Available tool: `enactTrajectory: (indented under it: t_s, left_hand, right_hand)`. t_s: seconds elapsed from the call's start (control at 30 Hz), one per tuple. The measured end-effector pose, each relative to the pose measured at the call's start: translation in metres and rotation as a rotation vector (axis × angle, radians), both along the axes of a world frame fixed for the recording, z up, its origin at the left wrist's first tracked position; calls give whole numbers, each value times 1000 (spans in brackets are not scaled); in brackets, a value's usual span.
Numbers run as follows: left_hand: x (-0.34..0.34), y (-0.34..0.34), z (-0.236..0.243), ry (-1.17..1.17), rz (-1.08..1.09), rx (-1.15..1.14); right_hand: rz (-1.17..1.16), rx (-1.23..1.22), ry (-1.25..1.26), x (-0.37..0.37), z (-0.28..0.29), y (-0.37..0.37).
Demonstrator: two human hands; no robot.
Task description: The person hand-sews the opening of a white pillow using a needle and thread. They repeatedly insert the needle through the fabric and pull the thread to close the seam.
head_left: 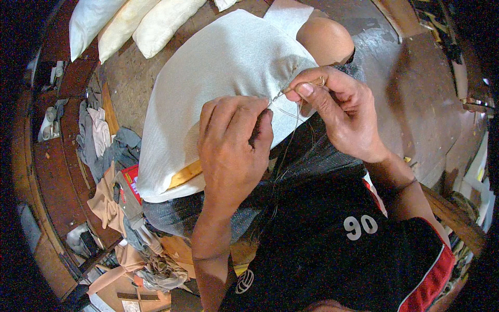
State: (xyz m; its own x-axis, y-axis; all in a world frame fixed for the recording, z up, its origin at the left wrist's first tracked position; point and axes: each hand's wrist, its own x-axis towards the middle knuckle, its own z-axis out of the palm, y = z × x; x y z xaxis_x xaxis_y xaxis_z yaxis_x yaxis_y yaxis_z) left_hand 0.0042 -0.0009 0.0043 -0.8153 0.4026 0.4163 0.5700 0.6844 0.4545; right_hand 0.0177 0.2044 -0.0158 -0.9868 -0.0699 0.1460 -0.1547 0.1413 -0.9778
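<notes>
A pale grey fabric cushion cover (218, 62) lies across my lap, yellow padding (184, 177) showing at its near edge. My left hand (233, 143) is closed at the fingertips on one end of a thin needle-like piece with thread (275, 99) over the cover. My right hand (340, 109) pinches the other end between thumb and forefinger, above the cover's right corner. Loose thread (293, 125) hangs from the fingers down over the dark cloth on my legs (317, 156). The exact tips of the piece are too small to make out.
Several filled pale cushions (156, 28) lie at the top left. Cloth scraps (104, 203) are piled along my left. My bare knee (322, 36) sticks out past the cover. A wooden board (452, 213) and stacked offcuts (478, 171) line the right side, beside the scuffed floor (416, 93).
</notes>
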Motion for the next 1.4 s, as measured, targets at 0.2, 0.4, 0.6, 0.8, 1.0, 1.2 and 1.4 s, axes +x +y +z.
enactTrajectory:
  t_s: [0.2, 0.4, 0.6, 0.8, 1.0, 1.2, 1.4]
  left_hand:
    - [-1, 0, 0, 22, -7, 10]
    - [-2, 1, -3, 43, -29, 24]
    - [-2, 0, -2, 28, -41, 14]
    - [-2, 0, -3, 39, -48, 15]
    - [-1, 1, -5, 46, -41, 15]
    - [-1, 1, -1, 34, -52, 2]
    - [-2, 1, -6, 95, -51, -33]
  right_hand:
    - [-2, 17, 43, 2, -2, 0]
    - [10, -51, 39, 0, -3, -2]
    - [-22, -163, -97, -1, -1, -3]
    - [-18, -218, -132, -3, 0, -3]
    - [43, -290, -237, -10, -3, 2]
    - [80, -365, -308, -14, -2, 4]
    - [94, -356, -365, -17, -1, 5]
